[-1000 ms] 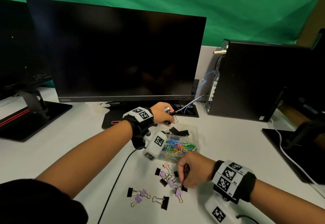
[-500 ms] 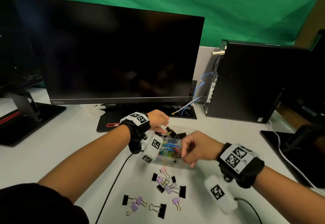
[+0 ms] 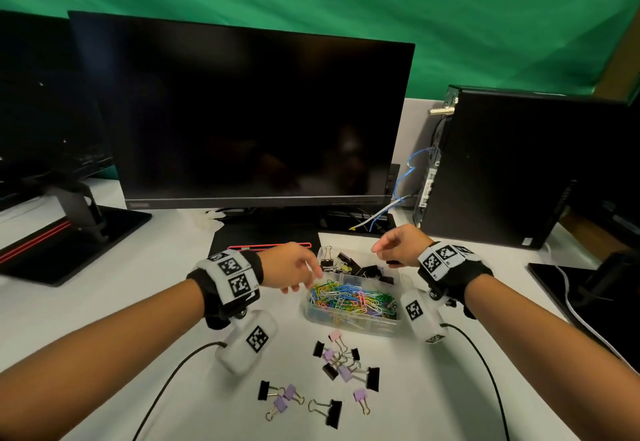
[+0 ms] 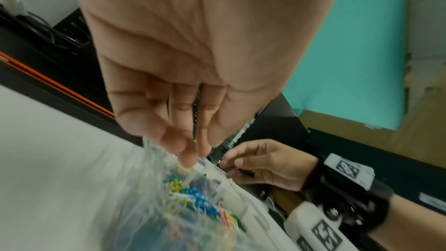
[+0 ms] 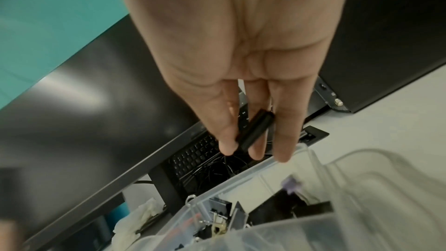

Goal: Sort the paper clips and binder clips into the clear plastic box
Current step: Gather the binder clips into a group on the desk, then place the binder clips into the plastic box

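Observation:
The clear plastic box [image 3: 346, 323] sits mid-table, with coloured paper clips [image 3: 353, 296] in its near compartment and black binder clips [image 3: 356, 267] in the far one. My right hand [image 3: 379, 250] hovers over the far right corner and pinches a black binder clip [image 5: 255, 131] between its fingers. My left hand [image 3: 298, 286] hangs relaxed over the box's left edge and holds nothing. Several loose black and purple binder clips [image 3: 346, 364] lie on the table in front of the box, with more [image 3: 280, 397] nearer me.
A large dark monitor [image 3: 242, 121] and its stand base [image 3: 263, 236] are just behind the box. A black computer tower [image 3: 519, 170] stands at the right, another monitor stand [image 3: 69, 232] at the left. Black cables [image 3: 166, 388] trail from both wrists.
My right hand picked a black binder clip from the loose pile and carried it over the box's far compartment. My left hand drew back from that compartment to the box's left edge, empty.

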The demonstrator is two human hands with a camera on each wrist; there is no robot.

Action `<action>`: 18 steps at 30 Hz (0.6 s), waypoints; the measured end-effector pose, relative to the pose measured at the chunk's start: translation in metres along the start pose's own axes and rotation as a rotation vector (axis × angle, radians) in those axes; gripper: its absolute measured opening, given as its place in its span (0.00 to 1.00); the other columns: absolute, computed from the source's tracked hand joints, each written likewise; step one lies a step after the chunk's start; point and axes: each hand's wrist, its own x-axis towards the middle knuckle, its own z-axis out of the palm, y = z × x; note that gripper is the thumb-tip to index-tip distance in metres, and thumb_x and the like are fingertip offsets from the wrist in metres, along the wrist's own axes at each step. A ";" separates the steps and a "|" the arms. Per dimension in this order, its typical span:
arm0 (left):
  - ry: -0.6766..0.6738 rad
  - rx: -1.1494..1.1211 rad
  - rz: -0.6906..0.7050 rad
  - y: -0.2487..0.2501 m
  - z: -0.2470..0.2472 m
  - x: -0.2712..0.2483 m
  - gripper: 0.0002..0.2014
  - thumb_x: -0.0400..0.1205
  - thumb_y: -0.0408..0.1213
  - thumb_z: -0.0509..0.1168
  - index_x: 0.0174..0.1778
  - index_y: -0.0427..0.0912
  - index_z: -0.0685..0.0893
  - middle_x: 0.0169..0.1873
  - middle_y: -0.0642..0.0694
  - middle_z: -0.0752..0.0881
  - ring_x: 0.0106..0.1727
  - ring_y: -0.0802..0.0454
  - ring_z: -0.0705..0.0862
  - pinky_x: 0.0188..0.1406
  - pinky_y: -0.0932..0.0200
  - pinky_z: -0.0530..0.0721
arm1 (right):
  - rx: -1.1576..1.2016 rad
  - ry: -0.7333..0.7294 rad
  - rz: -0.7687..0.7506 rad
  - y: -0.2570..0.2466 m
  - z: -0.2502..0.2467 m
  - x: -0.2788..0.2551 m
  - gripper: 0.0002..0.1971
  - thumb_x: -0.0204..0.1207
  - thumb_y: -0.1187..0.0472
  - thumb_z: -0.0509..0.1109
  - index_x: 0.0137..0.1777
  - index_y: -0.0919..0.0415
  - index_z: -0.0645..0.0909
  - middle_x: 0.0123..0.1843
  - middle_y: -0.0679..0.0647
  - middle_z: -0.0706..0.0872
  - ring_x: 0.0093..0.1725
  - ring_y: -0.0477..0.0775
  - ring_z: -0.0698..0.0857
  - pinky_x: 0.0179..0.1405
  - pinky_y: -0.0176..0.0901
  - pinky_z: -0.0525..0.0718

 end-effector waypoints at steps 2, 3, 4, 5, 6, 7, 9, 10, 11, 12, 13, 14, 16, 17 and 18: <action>-0.048 0.083 0.013 -0.003 0.005 -0.013 0.10 0.83 0.35 0.59 0.58 0.44 0.81 0.37 0.55 0.82 0.31 0.61 0.78 0.25 0.70 0.77 | -0.046 0.006 -0.045 0.002 0.000 -0.001 0.09 0.76 0.69 0.68 0.42 0.55 0.87 0.47 0.58 0.87 0.43 0.51 0.84 0.49 0.44 0.88; -0.068 0.114 0.011 -0.005 0.008 -0.019 0.10 0.83 0.36 0.60 0.59 0.45 0.81 0.39 0.54 0.83 0.31 0.61 0.77 0.25 0.71 0.77 | -0.074 -0.001 -0.067 0.002 -0.001 -0.002 0.10 0.77 0.69 0.67 0.46 0.56 0.87 0.50 0.59 0.88 0.45 0.52 0.83 0.52 0.48 0.87; -0.084 0.145 0.006 -0.006 0.011 -0.025 0.11 0.83 0.37 0.60 0.59 0.46 0.81 0.41 0.53 0.83 0.32 0.62 0.77 0.27 0.71 0.77 | -0.099 -0.008 -0.082 0.002 -0.002 -0.003 0.10 0.78 0.69 0.66 0.49 0.56 0.87 0.53 0.60 0.87 0.46 0.53 0.83 0.53 0.49 0.86; -0.092 0.188 0.002 -0.007 0.014 -0.029 0.11 0.83 0.39 0.61 0.60 0.46 0.81 0.44 0.52 0.83 0.33 0.63 0.77 0.30 0.72 0.76 | -0.120 -0.015 -0.094 0.002 -0.003 -0.005 0.11 0.79 0.68 0.65 0.51 0.55 0.87 0.55 0.60 0.87 0.47 0.53 0.82 0.53 0.48 0.85; -0.090 0.240 0.001 -0.008 0.018 -0.034 0.12 0.82 0.41 0.62 0.60 0.47 0.81 0.46 0.52 0.83 0.35 0.63 0.76 0.35 0.71 0.76 | -0.144 -0.021 -0.111 0.002 -0.004 -0.007 0.11 0.79 0.68 0.64 0.53 0.56 0.86 0.57 0.60 0.87 0.49 0.51 0.82 0.53 0.46 0.84; -0.085 0.287 -0.002 -0.010 0.021 -0.039 0.13 0.81 0.44 0.64 0.61 0.49 0.80 0.48 0.52 0.83 0.39 0.62 0.76 0.39 0.71 0.75 | -0.165 -0.022 -0.133 0.001 -0.004 -0.009 0.12 0.80 0.69 0.63 0.55 0.57 0.85 0.59 0.60 0.86 0.50 0.50 0.81 0.53 0.44 0.83; -0.094 0.338 -0.031 -0.014 0.028 -0.048 0.19 0.78 0.50 0.67 0.63 0.51 0.78 0.49 0.54 0.81 0.43 0.59 0.76 0.43 0.67 0.74 | -0.177 -0.023 -0.173 0.000 -0.005 -0.016 0.13 0.80 0.70 0.61 0.56 0.58 0.85 0.60 0.59 0.85 0.51 0.50 0.81 0.53 0.43 0.84; -0.106 0.348 -0.049 -0.016 0.031 -0.052 0.22 0.76 0.53 0.68 0.65 0.51 0.76 0.49 0.54 0.80 0.43 0.58 0.76 0.43 0.66 0.74 | -0.165 -0.033 -0.185 -0.002 -0.005 -0.021 0.13 0.80 0.71 0.61 0.54 0.57 0.85 0.59 0.58 0.85 0.50 0.51 0.82 0.50 0.42 0.86; -0.118 0.351 -0.064 -0.019 0.033 -0.056 0.26 0.74 0.55 0.70 0.65 0.51 0.75 0.49 0.54 0.79 0.42 0.59 0.75 0.42 0.66 0.74 | -0.152 -0.054 -0.194 -0.003 -0.005 -0.028 0.14 0.79 0.72 0.62 0.50 0.54 0.85 0.57 0.57 0.84 0.48 0.51 0.83 0.45 0.41 0.88; -0.130 0.349 -0.075 -0.022 0.036 -0.059 0.28 0.72 0.55 0.72 0.65 0.51 0.74 0.50 0.53 0.78 0.40 0.60 0.74 0.40 0.67 0.74 | -0.146 -0.087 -0.207 -0.004 -0.004 -0.036 0.14 0.78 0.72 0.63 0.46 0.52 0.84 0.55 0.56 0.85 0.45 0.52 0.85 0.42 0.41 0.89; -0.141 0.344 -0.083 -0.025 0.039 -0.062 0.30 0.70 0.55 0.74 0.65 0.51 0.74 0.51 0.53 0.77 0.38 0.62 0.73 0.39 0.69 0.73 | -0.146 -0.131 -0.219 -0.006 -0.003 -0.045 0.15 0.77 0.72 0.64 0.44 0.51 0.84 0.52 0.56 0.86 0.42 0.52 0.86 0.40 0.43 0.90; -0.151 0.337 -0.086 -0.028 0.042 -0.065 0.32 0.68 0.55 0.76 0.65 0.52 0.73 0.52 0.53 0.76 0.37 0.64 0.72 0.38 0.70 0.72 | -0.157 -0.185 -0.230 -0.009 -0.001 -0.057 0.14 0.76 0.72 0.65 0.43 0.50 0.84 0.48 0.54 0.87 0.38 0.52 0.86 0.40 0.45 0.90; -0.164 0.313 -0.087 -0.034 0.050 -0.071 0.34 0.65 0.55 0.78 0.64 0.52 0.73 0.53 0.52 0.74 0.38 0.65 0.71 0.37 0.71 0.72 | -0.209 -0.296 -0.247 -0.014 0.006 -0.080 0.11 0.74 0.71 0.68 0.46 0.53 0.85 0.41 0.48 0.87 0.34 0.52 0.87 0.39 0.45 0.89; -0.162 0.300 -0.083 -0.035 0.053 -0.073 0.34 0.64 0.55 0.79 0.63 0.52 0.73 0.53 0.52 0.74 0.38 0.65 0.71 0.38 0.71 0.72 | -0.263 -0.342 -0.260 -0.016 0.011 -0.091 0.09 0.73 0.69 0.70 0.48 0.54 0.85 0.40 0.45 0.86 0.34 0.51 0.87 0.40 0.45 0.89; -0.160 0.290 -0.076 -0.035 0.056 -0.075 0.33 0.64 0.53 0.79 0.62 0.52 0.73 0.53 0.52 0.73 0.38 0.64 0.71 0.38 0.71 0.73 | -0.338 -0.382 -0.271 -0.018 0.017 -0.102 0.08 0.73 0.66 0.72 0.50 0.54 0.85 0.41 0.44 0.86 0.35 0.50 0.87 0.42 0.45 0.89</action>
